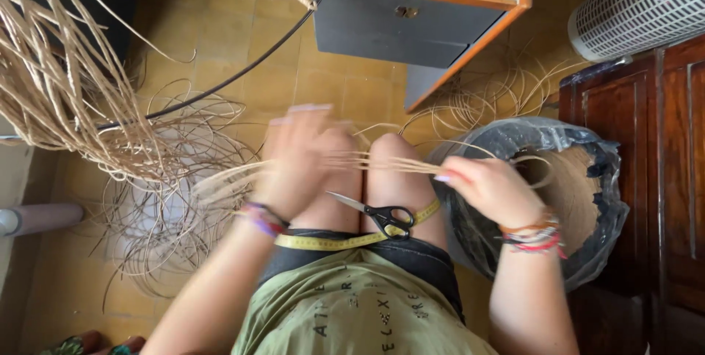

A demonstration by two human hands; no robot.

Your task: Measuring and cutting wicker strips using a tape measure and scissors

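While a bundle of pale cane strands (pixel 396 162) is stretched across the knees, it is held at both ends: the right hand (pixel 488 190) is closed on it near the rim of a bucket (pixel 470 237) lined with clear plastic, and the left hand (pixel 297 160) is blurred by motion, so whether its grip is shut on the strands or merely sliding along them cannot be told. The step in hand is judged to be the drawing out and straightening of a few strands (perhaps for sorting or measuring). For the next move, a firm hold at the right end and an even pull along the strands would be called for, so that none is kinked or snagged in the loose coils.

Scissors (pixel 378 215) with black handles are laid on the lap, on a yellow tape measure (pixel 330 241) that is draped across it. More cane is heaped on the floor (pixel 220 54) at left and hangs in the upper left corner.

The left fingers are smeared beyond reading. Much of the bucket's inside is hidden by the right wrist, and a coiled brown mass within it cannot be identified. The cabinet (pixel 411 24) above is cut off by the frame edge.
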